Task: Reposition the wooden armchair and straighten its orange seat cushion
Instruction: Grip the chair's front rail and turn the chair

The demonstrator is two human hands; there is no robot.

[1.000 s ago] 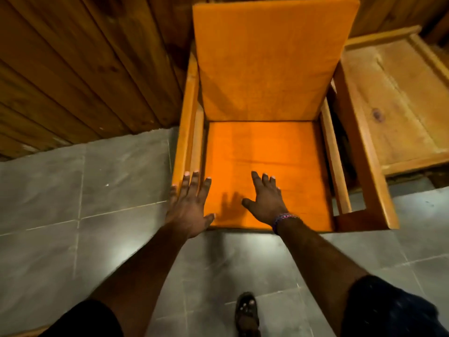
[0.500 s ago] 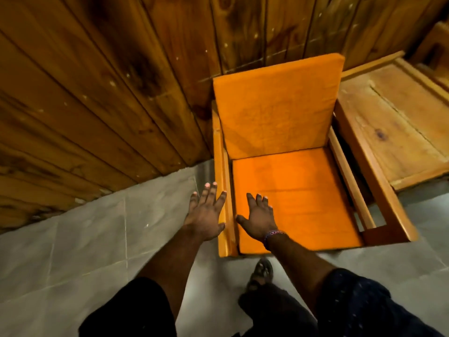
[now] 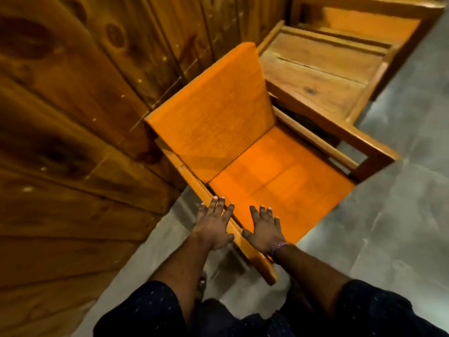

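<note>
The wooden armchair (image 3: pixel 340 132) stands against the plank wall, turned at an angle in my view. Its orange seat cushion (image 3: pixel 286 183) lies flat in the frame, and an orange back cushion (image 3: pixel 213 117) leans upright behind it. My left hand (image 3: pixel 213 224) hovers with fingers spread over the chair's left armrest (image 3: pixel 252 256) near its front end. My right hand (image 3: pixel 266 229), a beaded band at the wrist, lies flat with fingers apart on the seat cushion's front left corner. Neither hand grips anything.
A wooden plank wall (image 3: pixel 73 142) runs close along the chair's left side. A low wooden table (image 3: pixel 320 69) sits tight against the chair's right arm, with another orange-cushioned chair (image 3: pixel 371 25) beyond it. Grey floor tiles (image 3: pixel 388 227) lie in front and to the right.
My view has swung left and tilted, so the chair now appears rotated. My right hand has slid from the seat's front middle to its front left corner. My left hand stays by the left armrest.
</note>
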